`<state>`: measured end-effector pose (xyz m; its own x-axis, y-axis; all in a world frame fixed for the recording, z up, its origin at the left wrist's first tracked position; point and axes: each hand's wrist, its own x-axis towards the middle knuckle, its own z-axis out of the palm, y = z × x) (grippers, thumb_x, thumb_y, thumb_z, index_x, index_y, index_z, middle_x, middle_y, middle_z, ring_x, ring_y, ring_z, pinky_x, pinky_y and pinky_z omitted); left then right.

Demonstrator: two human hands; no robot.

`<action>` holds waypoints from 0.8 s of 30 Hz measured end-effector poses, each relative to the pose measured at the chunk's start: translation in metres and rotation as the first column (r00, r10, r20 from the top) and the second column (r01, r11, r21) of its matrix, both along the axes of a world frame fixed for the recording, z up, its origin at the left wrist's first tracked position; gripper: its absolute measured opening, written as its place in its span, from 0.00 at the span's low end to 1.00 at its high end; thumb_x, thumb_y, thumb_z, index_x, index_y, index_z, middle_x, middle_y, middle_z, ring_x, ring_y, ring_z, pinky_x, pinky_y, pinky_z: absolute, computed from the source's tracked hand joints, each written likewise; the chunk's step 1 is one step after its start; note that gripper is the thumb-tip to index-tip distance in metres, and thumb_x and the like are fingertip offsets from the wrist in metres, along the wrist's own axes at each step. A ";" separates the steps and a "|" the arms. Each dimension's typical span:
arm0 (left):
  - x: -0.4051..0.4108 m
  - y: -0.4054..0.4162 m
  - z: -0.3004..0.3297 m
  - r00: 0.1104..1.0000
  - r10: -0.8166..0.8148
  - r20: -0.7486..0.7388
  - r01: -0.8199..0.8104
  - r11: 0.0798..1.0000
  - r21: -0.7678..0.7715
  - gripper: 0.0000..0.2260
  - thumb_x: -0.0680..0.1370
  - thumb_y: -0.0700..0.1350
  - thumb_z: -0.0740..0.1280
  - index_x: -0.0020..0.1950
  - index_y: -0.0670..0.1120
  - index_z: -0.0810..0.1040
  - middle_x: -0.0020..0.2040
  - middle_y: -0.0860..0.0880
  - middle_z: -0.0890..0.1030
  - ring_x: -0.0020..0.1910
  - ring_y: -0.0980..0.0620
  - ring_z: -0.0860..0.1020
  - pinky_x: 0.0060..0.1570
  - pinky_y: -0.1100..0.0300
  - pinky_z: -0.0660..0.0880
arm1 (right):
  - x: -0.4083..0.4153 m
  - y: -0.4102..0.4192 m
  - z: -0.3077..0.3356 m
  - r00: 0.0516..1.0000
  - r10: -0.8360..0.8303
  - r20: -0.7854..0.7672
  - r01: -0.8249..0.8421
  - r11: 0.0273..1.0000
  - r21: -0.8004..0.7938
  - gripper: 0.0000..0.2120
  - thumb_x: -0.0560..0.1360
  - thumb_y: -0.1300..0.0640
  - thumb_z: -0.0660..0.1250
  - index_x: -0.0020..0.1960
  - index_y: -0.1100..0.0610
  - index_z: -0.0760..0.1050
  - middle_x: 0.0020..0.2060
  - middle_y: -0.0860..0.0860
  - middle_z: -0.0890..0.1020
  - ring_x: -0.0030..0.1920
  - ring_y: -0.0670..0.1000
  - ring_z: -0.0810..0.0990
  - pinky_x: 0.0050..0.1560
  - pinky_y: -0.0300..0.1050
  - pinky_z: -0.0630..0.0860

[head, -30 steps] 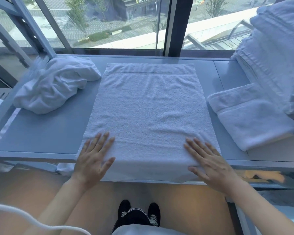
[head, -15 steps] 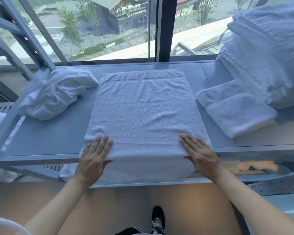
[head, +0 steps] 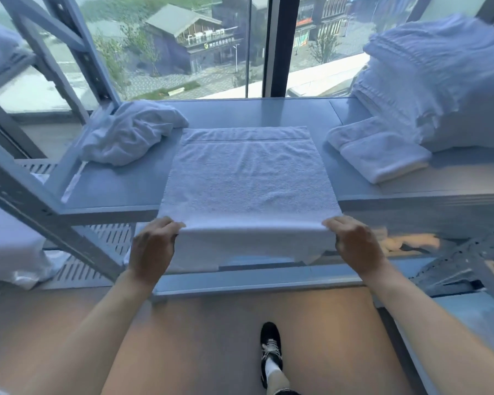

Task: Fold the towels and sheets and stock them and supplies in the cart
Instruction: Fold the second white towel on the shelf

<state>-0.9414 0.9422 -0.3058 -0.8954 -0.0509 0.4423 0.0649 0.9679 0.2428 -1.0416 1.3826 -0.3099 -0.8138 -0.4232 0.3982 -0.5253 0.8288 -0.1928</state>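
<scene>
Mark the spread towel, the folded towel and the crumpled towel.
spread towel (head: 248, 178), head view, middle of its flat top.
folded towel (head: 380, 155), head view, its top face.
crumpled towel (head: 131, 135), head view, middle of the heap.

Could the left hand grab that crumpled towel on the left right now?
Probably not yet. The left hand is busy pinching the flat towel at its near edge. The crumpled towel lies uncovered on the shelf, so once it lets go, the way looks free.

Single head-worn view, wide-angle, looking forward-down over shelf (head: 120, 192) toward window (head: 183, 47); close range.
</scene>
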 end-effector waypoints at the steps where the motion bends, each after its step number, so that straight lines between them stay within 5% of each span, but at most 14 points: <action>1: 0.013 -0.002 0.003 1.000 -0.001 -0.023 0.002 1.000 0.019 0.11 0.74 0.30 0.74 0.51 0.43 0.87 0.43 0.47 0.83 0.42 0.40 0.82 0.33 0.52 0.77 | 0.013 0.000 0.004 1.000 -0.004 -0.014 0.004 1.000 -0.012 0.25 0.60 0.81 0.66 0.52 0.63 0.84 0.44 0.58 0.86 0.44 0.63 0.85 0.40 0.55 0.83; 8: 0.084 -0.003 0.030 0.996 0.023 -0.089 -0.012 0.992 0.127 0.05 0.76 0.40 0.76 0.50 0.42 0.84 0.45 0.45 0.83 0.40 0.39 0.83 0.35 0.48 0.79 | 0.090 0.010 0.037 0.996 -0.057 -0.063 0.057 0.998 0.007 0.17 0.67 0.78 0.71 0.52 0.62 0.83 0.41 0.58 0.84 0.43 0.62 0.85 0.38 0.51 0.78; 12: 0.114 0.012 0.046 0.991 0.040 -0.131 -0.023 0.991 0.132 0.11 0.81 0.51 0.69 0.48 0.43 0.81 0.43 0.46 0.82 0.37 0.39 0.81 0.33 0.49 0.77 | 0.116 0.026 0.054 0.997 -0.038 -0.074 0.036 0.999 -0.026 0.16 0.69 0.76 0.70 0.52 0.62 0.82 0.42 0.58 0.84 0.44 0.63 0.84 0.40 0.54 0.82; 17: 0.128 0.044 0.053 0.992 0.051 -0.115 -0.035 0.989 0.143 0.04 0.80 0.43 0.72 0.50 0.43 0.81 0.45 0.46 0.82 0.39 0.38 0.82 0.35 0.48 0.78 | 0.136 0.060 0.060 0.996 -0.074 -0.039 0.072 0.996 -0.046 0.25 0.64 0.81 0.65 0.54 0.61 0.83 0.47 0.57 0.85 0.49 0.62 0.83 0.44 0.55 0.82; 24: 0.111 0.121 0.052 0.993 -0.020 -0.119 0.034 0.993 0.113 0.03 0.78 0.39 0.74 0.49 0.45 0.82 0.45 0.47 0.82 0.40 0.39 0.81 0.33 0.50 0.78 | 0.156 0.145 0.059 0.987 -0.151 -0.050 0.146 0.985 -0.092 0.22 0.65 0.79 0.68 0.53 0.61 0.84 0.46 0.56 0.86 0.47 0.60 0.84 0.49 0.47 0.77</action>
<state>-0.8300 1.0635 -0.2539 -0.8395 -0.0838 0.5369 0.1251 0.9317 0.3410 -0.8853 1.5279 -0.2506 -0.8399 -0.2605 0.4762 -0.4098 0.8795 -0.2418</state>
